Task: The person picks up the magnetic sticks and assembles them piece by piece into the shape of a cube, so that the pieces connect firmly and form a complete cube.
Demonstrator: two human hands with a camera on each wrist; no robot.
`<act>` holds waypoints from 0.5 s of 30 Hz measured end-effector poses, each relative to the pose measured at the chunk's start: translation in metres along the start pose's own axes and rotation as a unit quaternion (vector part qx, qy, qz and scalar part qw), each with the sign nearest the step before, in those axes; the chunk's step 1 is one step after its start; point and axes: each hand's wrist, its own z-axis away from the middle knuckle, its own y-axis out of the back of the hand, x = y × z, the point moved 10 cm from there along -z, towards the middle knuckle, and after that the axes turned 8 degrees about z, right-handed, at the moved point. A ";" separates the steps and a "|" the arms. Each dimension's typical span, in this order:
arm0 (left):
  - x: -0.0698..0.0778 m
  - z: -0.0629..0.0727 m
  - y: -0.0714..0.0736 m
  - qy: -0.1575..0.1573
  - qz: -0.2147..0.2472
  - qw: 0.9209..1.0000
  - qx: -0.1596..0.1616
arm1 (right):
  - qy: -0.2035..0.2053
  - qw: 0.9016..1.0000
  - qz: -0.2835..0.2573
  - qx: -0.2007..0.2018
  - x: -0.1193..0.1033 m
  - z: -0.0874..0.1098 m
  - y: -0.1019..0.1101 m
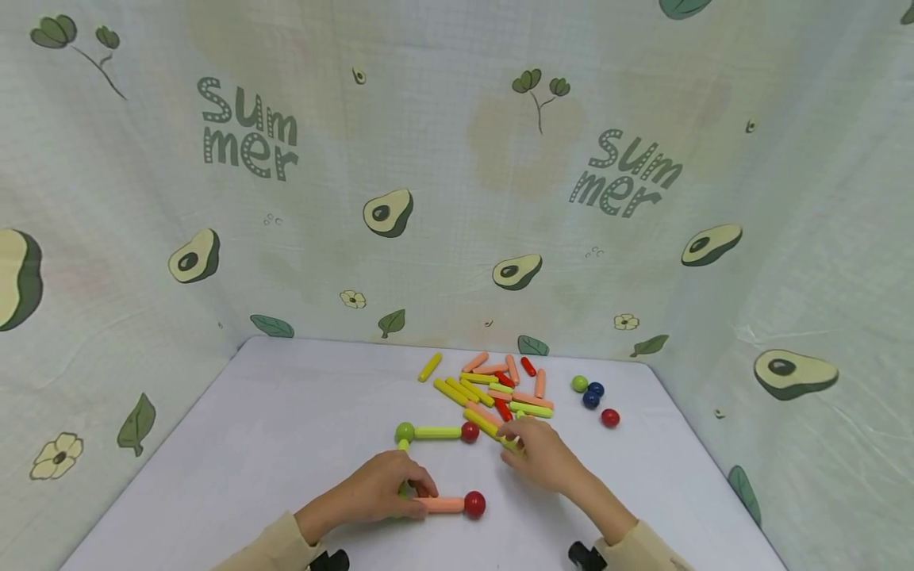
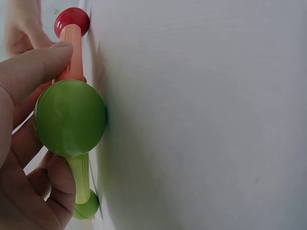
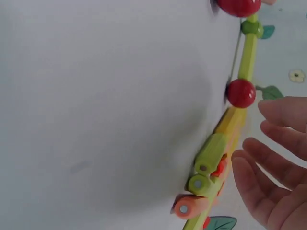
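My left hand pinches the salmon-orange stick beside a green ball, with the thumb on the stick's side. That stick ends in a red ball. From the gripped corner a light green stick runs to another green ball. There a second light green stick leads to a red ball. In the head view my left hand hides most of the near corner. My right hand hovers at the near side of the loose stick pile, fingers loosely bent and apart, beside a light green stick.
Loose yellow sticks, salmon sticks and red sticks lie piled at the back middle. Right of them are a green ball, two dark blue balls and a red ball. A printed cloth surrounds the white table.
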 end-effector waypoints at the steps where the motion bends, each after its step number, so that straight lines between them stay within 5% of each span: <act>1: 0.000 0.000 0.000 0.001 0.001 1.000 0.000 | -0.006 1.000 0.015 0.007 0.003 -0.004 0.001; 7: 0.000 0.002 0.000 0.006 0.006 1.000 -0.001 | -0.032 0.997 0.067 0.027 0.013 -0.024 -0.007; 15: 0.000 0.000 0.000 0.002 0.005 1.000 -0.003 | -0.058 0.995 0.071 0.038 0.020 -0.036 -0.013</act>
